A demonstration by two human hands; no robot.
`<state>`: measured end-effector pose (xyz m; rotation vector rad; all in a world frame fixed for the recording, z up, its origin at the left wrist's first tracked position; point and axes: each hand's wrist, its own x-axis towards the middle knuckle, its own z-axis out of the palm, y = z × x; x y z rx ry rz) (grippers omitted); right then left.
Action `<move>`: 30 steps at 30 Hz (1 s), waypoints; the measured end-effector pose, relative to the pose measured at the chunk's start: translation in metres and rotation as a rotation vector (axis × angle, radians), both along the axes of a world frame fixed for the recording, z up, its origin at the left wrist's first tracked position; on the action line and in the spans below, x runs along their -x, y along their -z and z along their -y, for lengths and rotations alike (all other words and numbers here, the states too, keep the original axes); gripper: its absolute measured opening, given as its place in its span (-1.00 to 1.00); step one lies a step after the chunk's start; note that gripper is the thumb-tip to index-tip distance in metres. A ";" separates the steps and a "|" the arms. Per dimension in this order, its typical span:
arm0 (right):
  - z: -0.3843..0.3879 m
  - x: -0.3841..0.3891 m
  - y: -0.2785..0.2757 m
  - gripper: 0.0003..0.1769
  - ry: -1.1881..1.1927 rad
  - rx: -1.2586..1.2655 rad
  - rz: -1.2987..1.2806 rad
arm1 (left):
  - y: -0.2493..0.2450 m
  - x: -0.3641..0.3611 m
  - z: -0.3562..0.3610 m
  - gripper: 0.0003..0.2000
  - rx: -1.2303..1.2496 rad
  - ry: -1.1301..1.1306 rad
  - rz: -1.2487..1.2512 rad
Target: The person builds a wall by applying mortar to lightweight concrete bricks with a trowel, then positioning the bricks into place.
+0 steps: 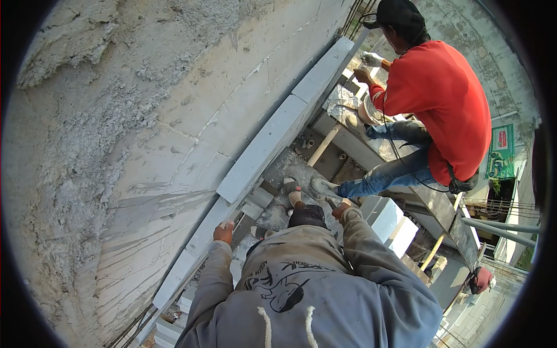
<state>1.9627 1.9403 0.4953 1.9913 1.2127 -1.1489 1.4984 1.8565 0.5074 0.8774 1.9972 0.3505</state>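
My left hand (224, 231) is beside the edge of the row of pale blocks (261, 148) that runs along the wall. Its fingers are curled, and what they hold, if anything, is too small to make out. Near my right hip is my right hand (342, 210), partly hidden by the sleeve, its fingers bent and pointing down. Whether it holds something cannot be seen. Just right of it lie white blocks (384, 219). Both my feet stand on a dusty grey platform (284, 165) below.
A co-worker in a red top (438, 98) stands on the scaffold at the upper right, near a bucket (366, 110). A rough plastered wall (116, 145) fills the left. Gaps open between planks and a wooden pole (325, 145). Metal pipes (502, 227) stick out at the right.
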 end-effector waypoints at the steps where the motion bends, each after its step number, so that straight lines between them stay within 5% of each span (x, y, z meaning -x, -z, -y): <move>1: -0.007 0.004 -0.017 -0.58 0.020 0.087 -0.026 | 0.003 0.000 0.001 -0.62 0.008 0.004 -0.010; 5: -0.006 -0.004 -0.011 -0.44 0.088 0.157 -0.043 | 0.024 0.002 0.010 -0.63 0.016 -0.042 0.034; 9: -0.013 -0.005 -0.019 -0.42 0.003 0.241 -0.073 | -0.016 -0.014 -0.008 -0.64 0.072 -0.078 0.055; 12: -0.006 -0.014 0.005 -0.66 0.040 0.086 0.023 | -0.017 -0.015 -0.011 -0.63 0.054 -0.073 0.073; 24: -0.019 -0.012 0.003 -0.65 -0.084 0.063 -0.007 | 0.013 -0.024 -0.007 -0.63 0.049 -0.154 0.191; 26: -0.027 -0.004 -0.024 -0.48 0.035 0.170 -0.078 | 0.015 -0.026 -0.009 -0.64 0.021 -0.147 0.169; 30: -0.025 -0.001 -0.028 -0.48 0.041 0.143 -0.062 | 0.012 -0.025 -0.016 -0.64 0.019 -0.138 0.167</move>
